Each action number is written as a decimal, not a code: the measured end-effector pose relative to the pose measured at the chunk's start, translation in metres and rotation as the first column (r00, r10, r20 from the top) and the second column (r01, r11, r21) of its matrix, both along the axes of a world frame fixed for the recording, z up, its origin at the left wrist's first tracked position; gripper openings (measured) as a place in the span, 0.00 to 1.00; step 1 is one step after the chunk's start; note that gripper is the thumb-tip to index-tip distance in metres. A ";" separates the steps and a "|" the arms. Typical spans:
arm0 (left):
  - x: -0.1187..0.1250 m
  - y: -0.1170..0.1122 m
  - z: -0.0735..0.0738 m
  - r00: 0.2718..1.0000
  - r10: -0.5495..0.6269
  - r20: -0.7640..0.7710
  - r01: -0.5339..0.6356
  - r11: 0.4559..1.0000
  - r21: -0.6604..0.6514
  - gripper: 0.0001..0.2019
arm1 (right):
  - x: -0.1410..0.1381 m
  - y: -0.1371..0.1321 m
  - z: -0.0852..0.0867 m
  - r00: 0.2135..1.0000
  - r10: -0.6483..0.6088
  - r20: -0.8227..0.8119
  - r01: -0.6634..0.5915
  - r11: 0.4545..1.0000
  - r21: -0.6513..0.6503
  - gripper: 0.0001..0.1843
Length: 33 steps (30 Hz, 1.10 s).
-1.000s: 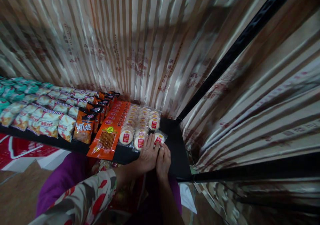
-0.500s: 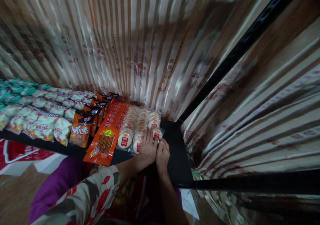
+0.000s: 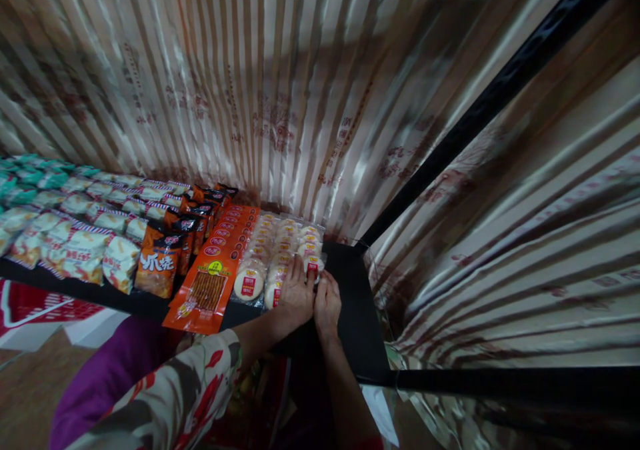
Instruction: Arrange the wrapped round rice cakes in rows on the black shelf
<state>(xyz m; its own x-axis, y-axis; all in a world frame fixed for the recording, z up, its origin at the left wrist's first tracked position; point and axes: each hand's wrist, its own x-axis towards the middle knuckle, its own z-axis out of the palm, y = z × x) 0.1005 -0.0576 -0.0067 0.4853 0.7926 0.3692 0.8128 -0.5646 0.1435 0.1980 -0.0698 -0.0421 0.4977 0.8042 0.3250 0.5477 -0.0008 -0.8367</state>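
Clear packets of round white rice crackers [image 3: 249, 282] with red labels lie in three rows on a black shelf [image 3: 353, 303]. Over the front of the middle and right rows lies my left hand [image 3: 299, 291], its fingers stretched out flat and touching the wrapping. My right hand [image 3: 327, 303] is close beside it, fingers together and curled at the near right edge of the front-right rice cracker packet [image 3: 313, 265]. Its thumb is hidden, so the exact grip is unclear. Left of the crackers are flat orange packets [image 3: 209, 287] with brown sticks in a clear window.
Orange-and-black snack bags [image 3: 159, 262], white snack bags [image 3: 85, 253] and green packets [image 3: 53, 178] fill the shelf leftward. A slanting black post [image 3: 450, 143] rises at the right corner. Behind hangs a striped curtain [image 3: 280, 103]. A black bar [image 3: 500, 380] runs right.
Both hands stay at the front-right rice cracker packet, which sits slightly farther back against its row. The camera view has shifted a little.
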 end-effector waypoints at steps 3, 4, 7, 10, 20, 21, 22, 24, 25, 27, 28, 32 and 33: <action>-0.001 0.001 0.001 1.000 -0.001 -0.019 0.001 1.000 -0.012 0.24 | 0.000 0.001 -0.001 1.000 0.018 0.016 -0.018 1.000 -0.018 0.34; -0.001 0.002 0.001 1.000 -0.003 -0.027 0.002 1.000 -0.019 0.24 | 0.000 0.002 -0.001 1.000 0.021 0.020 -0.020 1.000 -0.019 0.35; -0.001 0.004 0.001 0.999 0.003 -0.044 -0.004 1.000 -0.026 0.24 | 0.000 0.003 -0.001 1.000 0.023 0.008 -0.023 0.999 -0.024 0.36; 0.000 0.005 0.001 0.998 0.016 -0.054 -0.017 1.000 -0.018 0.23 | 0.001 0.004 -0.003 0.999 0.040 -0.019 -0.041 0.998 -0.039 0.34; -0.017 -0.024 0.003 0.991 -0.051 0.121 0.045 0.998 0.053 0.24 | -0.004 -0.001 0.005 0.996 0.086 0.014 -0.085 0.996 -0.026 0.33; -0.021 -0.030 0.002 0.989 -0.050 0.138 0.044 0.998 0.049 0.24 | -0.005 -0.001 0.005 0.996 0.090 0.013 -0.090 0.996 -0.026 0.33; -0.025 -0.035 0.000 0.987 -0.052 0.151 0.046 0.998 0.043 0.25 | -0.005 -0.001 0.005 0.995 0.095 0.013 -0.094 0.995 -0.030 0.32; -0.035 -0.045 -0.004 0.984 -0.064 0.167 0.058 0.998 0.040 0.25 | -0.004 0.000 0.004 0.995 0.102 0.023 -0.101 0.994 -0.044 0.33; -0.040 -0.050 -0.005 0.983 -0.064 0.173 0.058 0.997 0.043 0.25 | -0.004 0.000 0.003 0.994 0.104 0.037 -0.102 0.994 -0.049 0.33; -0.052 -0.057 -0.006 0.984 -0.039 0.175 0.031 0.998 0.047 0.24 | -0.003 -0.001 0.002 0.993 0.091 0.081 -0.088 0.995 -0.047 0.32; -0.059 -0.060 -0.005 0.986 -0.012 0.166 0.006 0.999 0.040 0.24 | -0.003 -0.002 0.003 0.991 0.078 0.108 -0.074 0.997 -0.036 0.32; -0.087 -0.062 -0.002 0.984 0.119 0.134 -0.122 0.992 0.019 0.22 | -0.013 -0.015 0.014 0.979 0.022 0.203 -0.038 0.997 0.073 0.27; -0.094 -0.061 -0.002 0.979 0.155 0.129 -0.158 0.987 0.017 0.22 | -0.019 -0.019 0.018 0.977 0.022 0.213 -0.045 0.993 0.107 0.25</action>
